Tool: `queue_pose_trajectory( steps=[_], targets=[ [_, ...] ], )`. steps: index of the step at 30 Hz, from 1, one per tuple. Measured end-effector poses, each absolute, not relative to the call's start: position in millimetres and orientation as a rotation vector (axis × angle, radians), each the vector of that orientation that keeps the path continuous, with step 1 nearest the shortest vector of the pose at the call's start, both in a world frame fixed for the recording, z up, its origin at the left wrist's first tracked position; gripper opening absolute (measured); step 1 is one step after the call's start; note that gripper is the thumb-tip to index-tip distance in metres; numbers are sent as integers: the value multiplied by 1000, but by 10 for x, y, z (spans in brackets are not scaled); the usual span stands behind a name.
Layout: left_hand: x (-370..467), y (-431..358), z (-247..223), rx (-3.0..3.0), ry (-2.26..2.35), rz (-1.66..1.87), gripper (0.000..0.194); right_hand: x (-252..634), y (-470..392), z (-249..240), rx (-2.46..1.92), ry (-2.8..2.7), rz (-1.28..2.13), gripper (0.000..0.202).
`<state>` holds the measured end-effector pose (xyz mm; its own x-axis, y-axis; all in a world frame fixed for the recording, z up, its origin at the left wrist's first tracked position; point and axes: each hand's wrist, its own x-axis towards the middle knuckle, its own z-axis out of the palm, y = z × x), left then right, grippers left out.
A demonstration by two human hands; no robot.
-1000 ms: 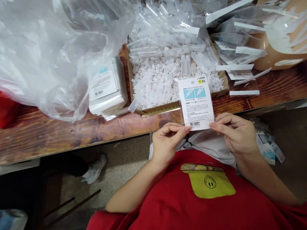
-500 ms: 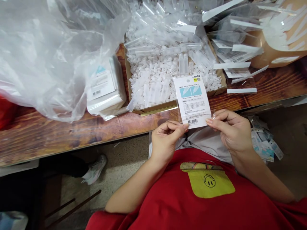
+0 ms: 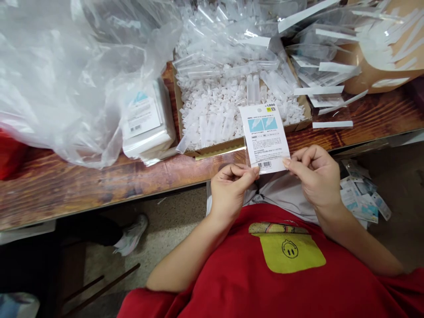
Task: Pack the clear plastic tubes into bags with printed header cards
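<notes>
Between my hands, at the table's front edge, is a printed card in a clear plastic bag (image 3: pixel 266 143), with blue pictures, small print and a barcode near its lower end. My left hand (image 3: pixel 230 190) pinches its lower left corner between thumb and fingers. On the lower right corner, my right hand (image 3: pixel 316 174) also pinches, thumb on top. Just beyond the card lies a shallow cardboard box (image 3: pixel 215 148) full of small white plastic nozzles (image 3: pixel 221 97) and clear plastic tubes (image 3: pixel 215 128).
Left of the box sits a stack of clear bags with cards (image 3: pixel 142 115), beside a large plastic bag (image 3: pixel 66 88). Bags with white strips (image 3: pixel 331 90) lie on the right. Finished-looking packets (image 3: pixel 361 201) sit low at right. Another person's shoe (image 3: pixel 134 234) shows below the table.
My right hand has moved slightly left and up, onto the card's lower right corner. A shiny bit of plastic beside its fingertips no longer shows. The left hand still pinches its corner.
</notes>
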<state>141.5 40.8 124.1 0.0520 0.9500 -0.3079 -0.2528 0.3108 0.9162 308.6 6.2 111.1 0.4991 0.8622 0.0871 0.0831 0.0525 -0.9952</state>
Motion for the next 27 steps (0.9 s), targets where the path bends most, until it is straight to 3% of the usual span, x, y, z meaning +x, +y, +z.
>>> queue_pose_trajectory(
  steps=[3,10,16,21,27],
  targets=[
    [1422,417,1252,779,1137,1080,37,3050,47,1161,-1406,-1038,603,31],
    [1432,439,1266,698,1094,1089,35,3051,-108,1200,-1395,-1710,-269,38],
    [1425,442,1279,657,1061,1093,36,3053,-58,1147,-1385,-1934,-515,39],
    [1441,441,1292,613,1044,1108,33,3014,55,1148,-1362,-1930,-751,28],
    [1438,436,1286,591,1029,1124,33,3007,136,1139,-1374,-1969,-788,23]
  ],
)
